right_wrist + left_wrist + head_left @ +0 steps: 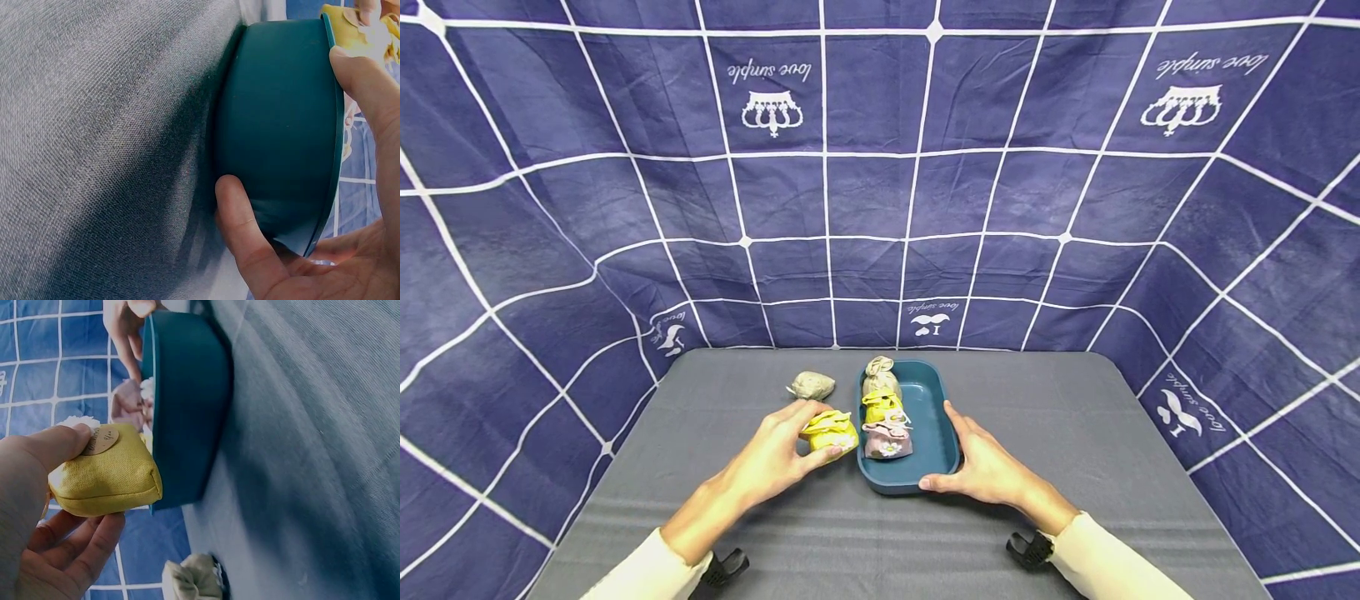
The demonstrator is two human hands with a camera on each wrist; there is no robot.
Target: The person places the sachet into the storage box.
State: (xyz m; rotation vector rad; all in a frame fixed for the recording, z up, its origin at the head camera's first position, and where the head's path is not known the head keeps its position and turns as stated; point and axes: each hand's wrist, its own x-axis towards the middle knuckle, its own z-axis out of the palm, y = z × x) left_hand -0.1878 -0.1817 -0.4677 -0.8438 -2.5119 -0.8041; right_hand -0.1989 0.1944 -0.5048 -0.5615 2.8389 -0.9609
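grey table (700, 500), yellow pouch (830, 431) in left grip (778, 454)

Bare grey table (1075, 433) right of teal tray (934, 433); pouches left.

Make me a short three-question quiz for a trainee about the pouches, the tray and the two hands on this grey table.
1. True or false: the left hand holds a yellow fabric pouch with a round tag just outside the teal plastic oblong tray.
2. How many pouches lie inside the tray? A) one B) three C) five
3. Fill in: the right hand grips the tray's ____ corner, thumb on the outer wall.

Key
1. True.
2. B: a beige pouch, a yellow one and a pink one. Another grey-beige pouch lies on the grey table.
3. Near right.
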